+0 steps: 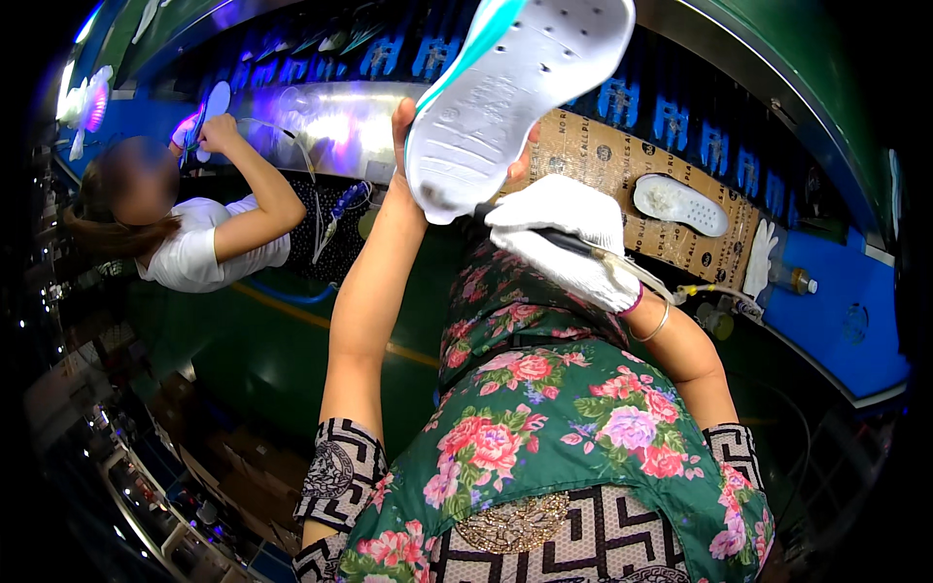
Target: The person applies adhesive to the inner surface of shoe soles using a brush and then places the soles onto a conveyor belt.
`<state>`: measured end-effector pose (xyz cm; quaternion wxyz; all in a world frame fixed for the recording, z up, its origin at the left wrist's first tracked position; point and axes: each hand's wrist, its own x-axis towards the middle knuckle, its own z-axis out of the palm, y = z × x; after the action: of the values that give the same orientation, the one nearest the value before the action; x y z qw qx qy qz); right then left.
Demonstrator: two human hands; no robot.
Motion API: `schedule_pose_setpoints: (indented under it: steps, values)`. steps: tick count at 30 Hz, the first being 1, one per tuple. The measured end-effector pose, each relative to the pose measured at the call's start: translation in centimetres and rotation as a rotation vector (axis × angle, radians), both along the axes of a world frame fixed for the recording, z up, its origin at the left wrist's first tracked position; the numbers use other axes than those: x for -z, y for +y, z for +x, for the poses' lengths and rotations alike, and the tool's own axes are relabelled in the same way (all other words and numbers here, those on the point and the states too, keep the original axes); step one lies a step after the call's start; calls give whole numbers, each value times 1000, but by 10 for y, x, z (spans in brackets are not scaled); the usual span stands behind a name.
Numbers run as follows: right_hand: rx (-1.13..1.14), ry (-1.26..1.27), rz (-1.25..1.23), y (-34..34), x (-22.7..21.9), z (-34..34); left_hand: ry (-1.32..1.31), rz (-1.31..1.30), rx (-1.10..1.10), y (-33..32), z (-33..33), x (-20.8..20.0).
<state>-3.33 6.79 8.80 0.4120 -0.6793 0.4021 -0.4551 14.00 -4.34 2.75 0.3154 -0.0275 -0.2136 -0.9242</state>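
Note:
A white shoe sole [505,107] with a teal stripe and small holes is tilted up in front of me. My left hand [402,136] is bare and closed round it, with fingertips showing at both edges; the sole hides the palm. In a white knit glove, my right hand [564,233] grips a slim black-handled tool [566,240] with a thin tube trailing from its rear. The tool's dark tip is close beside the heel end of the sole. I cannot tell whether the two touch.
Printed brown cardboard [603,146] covers the bench, with another white sole [680,205] on it. A white glove [761,257] and a clear bottle [799,281] lie to the right. Blue holders [671,124] line the far side. At left, a person [209,228] handles a sole.

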Motion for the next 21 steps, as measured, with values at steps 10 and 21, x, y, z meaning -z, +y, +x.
schedule_pose_setpoints:
  steps: [10,21]
  values:
    - [-194,159,-201,16,3,6,-237,-46,86,-7,7,-18]
    - [-134,100,-202,14,2,4,-151,-6,169,-9,2,-12]
